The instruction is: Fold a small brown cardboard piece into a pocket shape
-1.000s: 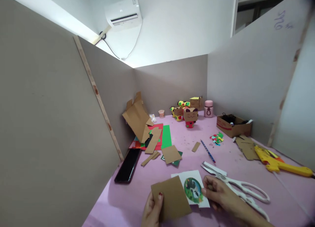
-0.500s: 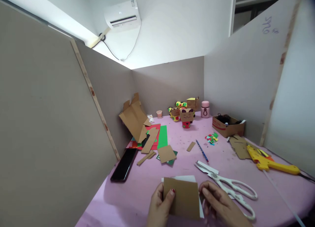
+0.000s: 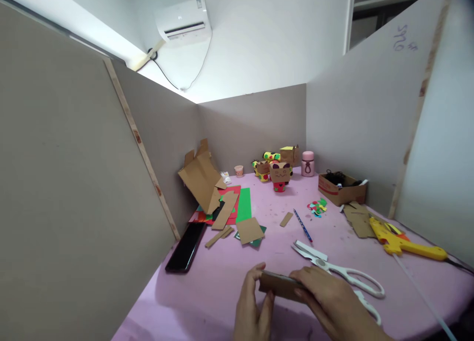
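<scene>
A brown cardboard piece point(image 3: 280, 285) is held low over the front of the table, tilted so that I see it nearly edge-on. My left hand point(image 3: 254, 304) grips its left end, fingers on the far edge and thumb on the near face. My right hand point(image 3: 326, 299) is closed on its right end. A thin pale edge shows along the top of the cardboard; the white sheet behind it is mostly hidden. White-handled scissors point(image 3: 342, 272) lie just beyond my right hand, partly covered by it, with a white paper strip point(image 3: 314, 250) by the blades.
A black phone point(image 3: 186, 247) lies at the left edge. Cardboard squares point(image 3: 250, 231), a pencil point(image 3: 302, 226) and paper scraps point(image 3: 317, 207) are spread mid-table. A yellow glue gun point(image 3: 403, 242) rests at the right near a box point(image 3: 340, 188). Decorated cardboard figures point(image 3: 280, 175) stand at the back.
The cardboard has tipped from facing me to nearly edge-on, and the white sheet has mostly gone from sight. My right hand has moved left and now grips the right end.
</scene>
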`<state>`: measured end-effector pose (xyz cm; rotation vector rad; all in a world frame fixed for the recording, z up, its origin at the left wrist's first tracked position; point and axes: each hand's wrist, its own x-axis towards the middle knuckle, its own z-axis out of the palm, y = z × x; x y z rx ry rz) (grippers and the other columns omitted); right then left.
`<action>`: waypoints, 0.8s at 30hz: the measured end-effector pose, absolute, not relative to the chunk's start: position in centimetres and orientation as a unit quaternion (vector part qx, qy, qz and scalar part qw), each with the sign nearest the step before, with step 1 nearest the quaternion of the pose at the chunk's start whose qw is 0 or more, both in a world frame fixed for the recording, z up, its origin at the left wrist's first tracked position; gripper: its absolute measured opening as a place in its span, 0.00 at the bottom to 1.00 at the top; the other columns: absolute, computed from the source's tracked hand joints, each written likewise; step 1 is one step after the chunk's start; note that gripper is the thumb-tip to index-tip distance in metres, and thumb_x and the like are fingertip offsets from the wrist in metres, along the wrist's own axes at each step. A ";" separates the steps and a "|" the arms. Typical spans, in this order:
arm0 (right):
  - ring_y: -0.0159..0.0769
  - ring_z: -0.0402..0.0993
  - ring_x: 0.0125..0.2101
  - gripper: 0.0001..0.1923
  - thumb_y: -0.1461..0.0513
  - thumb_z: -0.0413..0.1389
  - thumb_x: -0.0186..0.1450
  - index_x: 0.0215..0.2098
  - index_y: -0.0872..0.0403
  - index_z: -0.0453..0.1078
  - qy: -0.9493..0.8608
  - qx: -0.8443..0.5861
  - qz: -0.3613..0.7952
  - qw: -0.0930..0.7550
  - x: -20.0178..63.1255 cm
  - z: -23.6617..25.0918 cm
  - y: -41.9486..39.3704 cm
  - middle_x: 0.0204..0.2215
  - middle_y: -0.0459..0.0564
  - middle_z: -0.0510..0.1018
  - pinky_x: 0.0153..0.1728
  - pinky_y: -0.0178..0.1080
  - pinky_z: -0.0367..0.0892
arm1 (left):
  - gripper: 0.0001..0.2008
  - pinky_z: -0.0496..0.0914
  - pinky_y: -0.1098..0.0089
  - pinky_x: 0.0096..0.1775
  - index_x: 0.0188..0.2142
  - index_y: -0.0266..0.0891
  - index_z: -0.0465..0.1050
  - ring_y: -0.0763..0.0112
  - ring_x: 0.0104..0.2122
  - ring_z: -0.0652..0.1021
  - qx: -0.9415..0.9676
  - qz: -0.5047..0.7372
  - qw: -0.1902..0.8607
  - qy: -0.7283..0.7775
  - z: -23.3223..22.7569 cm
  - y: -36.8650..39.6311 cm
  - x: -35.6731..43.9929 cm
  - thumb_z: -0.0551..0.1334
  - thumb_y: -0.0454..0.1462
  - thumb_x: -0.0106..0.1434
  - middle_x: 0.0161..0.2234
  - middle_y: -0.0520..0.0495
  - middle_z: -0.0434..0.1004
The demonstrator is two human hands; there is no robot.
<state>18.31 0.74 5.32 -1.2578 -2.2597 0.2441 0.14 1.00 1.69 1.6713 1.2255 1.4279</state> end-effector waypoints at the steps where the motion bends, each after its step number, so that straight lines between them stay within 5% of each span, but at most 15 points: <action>1: 0.47 0.76 0.35 0.14 0.68 0.44 0.63 0.40 0.53 0.70 -0.838 -0.479 0.087 0.246 18.3 5.1 1.0 0.34 0.54 0.80 0.33 0.45 0.68 | 0.12 0.61 0.61 0.50 0.43 0.40 0.65 0.58 0.49 0.71 0.623 0.534 0.339 0.460 0.7 1.2 0.2 0.57 0.40 0.59 0.48 0.39 0.71; 4: 0.48 0.76 0.33 0.13 0.68 0.45 0.61 0.37 0.54 0.70 -0.813 -0.495 0.147 0.268 18.2 4.3 1.6 0.31 0.55 0.80 0.32 0.45 0.69 | 0.23 0.62 0.60 0.51 0.48 0.38 0.57 0.56 0.50 0.71 0.565 0.548 0.411 0.459 -1.6 1.6 0.4 0.59 0.45 0.57 0.48 0.34 0.71; 9: 0.42 0.76 0.34 0.12 0.55 0.50 0.63 0.42 0.51 0.67 -0.580 -0.420 0.466 0.520 17.0 2.5 2.2 0.36 0.50 0.79 0.33 0.40 0.70 | 0.45 0.64 0.57 0.50 0.58 0.41 0.38 0.51 0.53 0.68 0.445 0.608 0.504 0.422 -2.3 1.7 1.3 0.64 0.50 0.50 0.58 0.27 0.55; 12: 0.44 0.76 0.38 0.15 0.54 0.53 0.62 0.44 0.52 0.66 -0.482 -0.356 0.572 0.559 16.1 1.0 2.2 0.36 0.51 0.79 0.36 0.42 0.70 | 0.35 0.67 0.58 0.46 0.54 0.39 0.51 0.52 0.48 0.73 0.460 0.592 0.557 0.359 -1.4 1.8 1.7 0.63 0.49 0.52 0.52 0.31 0.66; 15: 0.46 0.73 0.43 0.15 0.54 0.53 0.62 0.44 0.53 0.66 -0.535 -0.393 0.499 0.557 16.3 -0.2 2.3 0.40 0.54 0.78 0.43 0.46 0.68 | 0.18 0.68 0.62 0.45 0.45 0.36 0.66 0.56 0.45 0.74 0.564 0.540 0.499 0.374 0.0 2.0 1.1 0.57 0.44 0.59 0.44 0.37 0.76; 20: 0.46 0.59 0.57 0.23 0.60 0.48 0.65 0.58 0.48 0.55 -0.688 -0.507 0.163 0.493 17.4 0.0 2.5 0.58 0.55 0.64 0.53 0.51 0.60 | 0.14 0.67 0.64 0.45 0.44 0.35 0.70 0.58 0.43 0.76 0.652 0.450 0.387 0.472 0.6 1.9 -0.2 0.55 0.33 0.58 0.44 0.37 0.77; 24: 0.46 0.72 0.48 0.17 0.64 0.47 0.64 0.52 0.54 0.63 -0.778 -0.472 0.016 0.413 16.8 1.1 2.6 0.47 0.58 0.76 0.45 0.48 0.70 | 0.16 0.65 0.60 0.49 0.47 0.34 0.69 0.56 0.47 0.74 0.650 0.443 0.370 0.495 -0.3 2.0 -0.2 0.54 0.33 0.59 0.48 0.35 0.75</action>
